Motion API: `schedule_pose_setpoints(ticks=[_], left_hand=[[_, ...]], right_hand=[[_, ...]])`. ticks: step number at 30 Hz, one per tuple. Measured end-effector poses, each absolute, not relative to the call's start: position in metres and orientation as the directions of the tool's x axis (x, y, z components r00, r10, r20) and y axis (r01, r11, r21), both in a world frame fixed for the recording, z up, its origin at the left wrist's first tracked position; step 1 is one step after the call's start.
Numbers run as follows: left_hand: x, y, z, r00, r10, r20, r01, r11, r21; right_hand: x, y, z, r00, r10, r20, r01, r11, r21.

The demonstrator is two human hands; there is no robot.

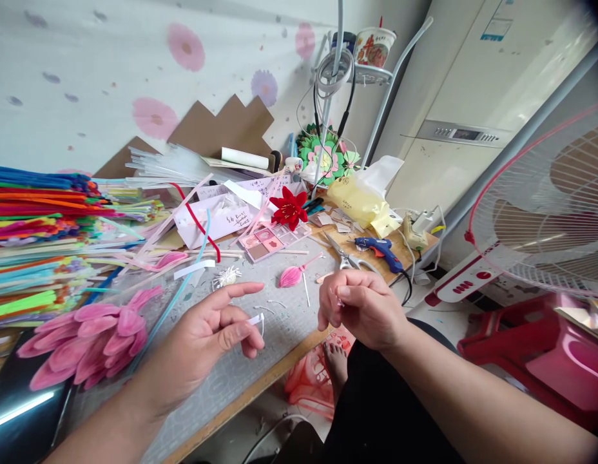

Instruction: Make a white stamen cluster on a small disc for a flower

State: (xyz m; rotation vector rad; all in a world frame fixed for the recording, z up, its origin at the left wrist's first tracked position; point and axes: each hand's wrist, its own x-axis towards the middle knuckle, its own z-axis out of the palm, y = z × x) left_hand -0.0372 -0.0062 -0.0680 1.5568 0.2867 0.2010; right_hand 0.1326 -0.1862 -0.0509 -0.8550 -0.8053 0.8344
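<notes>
My left hand (202, 338) is over the grey cutting mat (183, 419), its thumb and fingers closed on a small white strip (256, 319) while the index finger points out. Near the table's front edge, my right hand (364, 308) is closed in a pinch; what it holds, if anything, is too small to make out. Between and beyond the hands lie a pink fuzzy petal (290, 276) with a stem and a bundle of white stamens (225, 277). Several pink petals (91, 341) are piled left of my left hand. Scissors (346, 258) lie just behind my right hand.
A blue glue gun (382, 251) rests at the table's right side. A red flower (289, 207) stands by a pink palette (260, 245). Coloured pipe cleaners (42, 212) are stacked at left. A yellow tissue pack (359, 200) is behind, and a fan (545, 212) stands right.
</notes>
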Motion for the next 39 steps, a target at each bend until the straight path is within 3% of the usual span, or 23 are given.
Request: schedule_pose_setpoints(ticks=[6,11,15,18,22,24,26,29,31,36,39], left_hand=[[-0.036,-0.007,-0.068,0.950,0.307,-0.048,0.049,0.004,0.999],[-0.037,-0.007,-0.068,0.953,0.302,-0.030,0.026,0.017,1.000],[-0.038,-0.009,-0.066,0.949,0.313,-0.048,0.034,0.051,0.998],[-0.037,-0.013,-0.063,0.946,0.317,-0.068,0.046,0.075,0.996],[-0.036,-0.015,-0.059,0.941,0.335,-0.049,0.026,0.072,0.997],[-0.036,-0.014,-0.059,0.936,0.350,-0.032,0.019,0.040,0.999],[-0.036,-0.014,-0.059,0.923,0.385,-0.019,0.024,-0.008,1.000],[-0.036,-0.012,-0.060,0.886,0.463,-0.017,0.049,-0.057,0.997],[-0.035,-0.011,-0.060,0.867,0.498,-0.018,0.060,-0.068,0.996],[-0.032,-0.009,-0.061,0.823,0.568,-0.004,0.049,-0.065,0.997],[-0.032,-0.006,-0.064,0.790,0.613,-0.014,0.029,-0.015,0.999]], right_hand=[[0.130,-0.185,-0.052,0.430,0.837,0.338,-0.164,0.441,-0.883],[0.129,-0.191,-0.056,0.398,0.862,0.315,-0.166,0.405,-0.899],[0.127,-0.207,-0.058,0.258,0.945,0.203,-0.081,0.230,-0.970],[0.121,-0.215,-0.053,0.207,0.971,0.117,0.127,0.092,-0.988],[0.123,-0.215,-0.044,0.225,0.932,0.284,0.564,0.113,-0.818],[0.135,-0.216,-0.045,0.366,0.869,0.333,0.708,-0.027,-0.706],[0.156,-0.218,-0.050,0.526,0.779,0.340,0.787,-0.295,-0.542],[0.191,-0.220,-0.061,0.690,0.711,0.138,0.721,-0.657,-0.221],[0.209,-0.218,-0.067,0.727,0.684,0.053,0.683,-0.715,-0.148],[0.226,-0.209,-0.074,0.758,0.652,0.023,0.650,-0.752,-0.110],[0.232,-0.210,-0.078,0.789,0.614,0.023,0.609,-0.777,-0.160]])
